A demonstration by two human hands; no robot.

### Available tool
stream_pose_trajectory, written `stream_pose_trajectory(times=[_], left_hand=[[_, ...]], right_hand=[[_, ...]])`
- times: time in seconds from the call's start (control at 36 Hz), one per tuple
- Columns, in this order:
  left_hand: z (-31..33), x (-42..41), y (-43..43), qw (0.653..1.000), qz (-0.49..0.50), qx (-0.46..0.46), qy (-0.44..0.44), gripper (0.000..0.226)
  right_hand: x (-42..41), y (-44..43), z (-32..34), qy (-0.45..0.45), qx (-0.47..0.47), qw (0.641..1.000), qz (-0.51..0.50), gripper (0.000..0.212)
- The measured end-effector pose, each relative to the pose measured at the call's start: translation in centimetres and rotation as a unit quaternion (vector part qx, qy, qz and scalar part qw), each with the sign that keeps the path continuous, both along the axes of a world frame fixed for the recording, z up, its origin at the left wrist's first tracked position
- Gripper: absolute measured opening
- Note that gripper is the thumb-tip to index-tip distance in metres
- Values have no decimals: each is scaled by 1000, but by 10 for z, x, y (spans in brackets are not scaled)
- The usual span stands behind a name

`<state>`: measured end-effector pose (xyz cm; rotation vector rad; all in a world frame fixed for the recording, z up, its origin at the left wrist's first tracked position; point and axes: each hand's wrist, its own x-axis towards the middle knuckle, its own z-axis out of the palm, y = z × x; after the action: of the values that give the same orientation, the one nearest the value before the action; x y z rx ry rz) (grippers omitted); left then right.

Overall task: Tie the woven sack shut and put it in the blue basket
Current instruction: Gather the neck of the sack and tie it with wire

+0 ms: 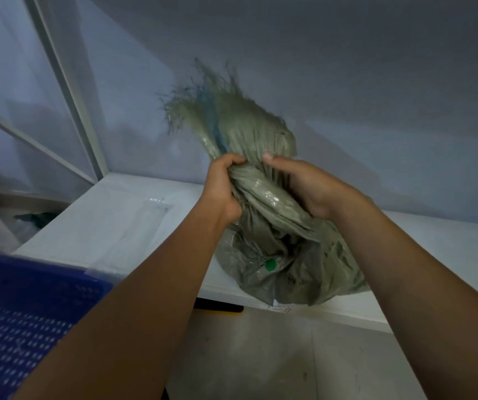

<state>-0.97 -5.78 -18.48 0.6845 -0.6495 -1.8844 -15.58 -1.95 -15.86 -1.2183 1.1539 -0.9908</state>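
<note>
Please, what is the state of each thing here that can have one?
woven sack: stands on the white shelf, neck gathered and twisted, frayed end up.
left hand: grips the neck.
right hand: grips the neck too.
blue basket: sack not in it.

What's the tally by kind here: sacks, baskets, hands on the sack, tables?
woven sack: 1
blue basket: 1
hands gripping the sack's twisted neck: 2, left hand and right hand
white table: 1
Total: 5
</note>
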Motion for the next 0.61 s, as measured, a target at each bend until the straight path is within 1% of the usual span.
stream_pose_trajectory(times=[0.06,0.08,0.11,0.22,0.25,0.31,0.33,0.39,0.47,0.5,0.58,0.61], left_hand=[[1,3,-6,993,-7,-41,-107,54],[1,6,-9,988,-18,-57,-141,61],[1,11,-11,985,-37,-66,-155,65],[1,23,-11,983,-117,-59,-130,70],[3,22,-9,982,-120,-63,-132,67],[4,19,-6,980,-113,-69,-147,53],[3,17,-6,980,-103,-67,-158,47],[-1,16,-8,982,-89,-54,-160,44],[-12,19,-15,987,-68,-35,-139,47],[-15,20,-17,989,-64,-28,-131,47],[-19,27,-20,993,-58,-4,-107,44],[-20,28,-21,993,-56,1,-100,42]], right_hand=[[5,-5,-1,80,-47,993,-75,25],[7,-8,-2,113,-66,987,-97,20],[9,-9,-1,135,-79,982,-102,19],[23,-8,2,226,-98,967,-60,26],[27,-6,3,246,-101,963,-43,26],[31,-4,2,271,-104,957,-28,23],[31,-4,1,269,-102,957,-24,21],[34,-2,1,244,-84,966,-24,21],[39,-5,-4,155,-32,987,-2,23],[40,-8,-8,146,-25,989,5,28],[43,-11,-16,183,-12,983,20,56],[43,-13,-18,193,-9,981,26,58]])
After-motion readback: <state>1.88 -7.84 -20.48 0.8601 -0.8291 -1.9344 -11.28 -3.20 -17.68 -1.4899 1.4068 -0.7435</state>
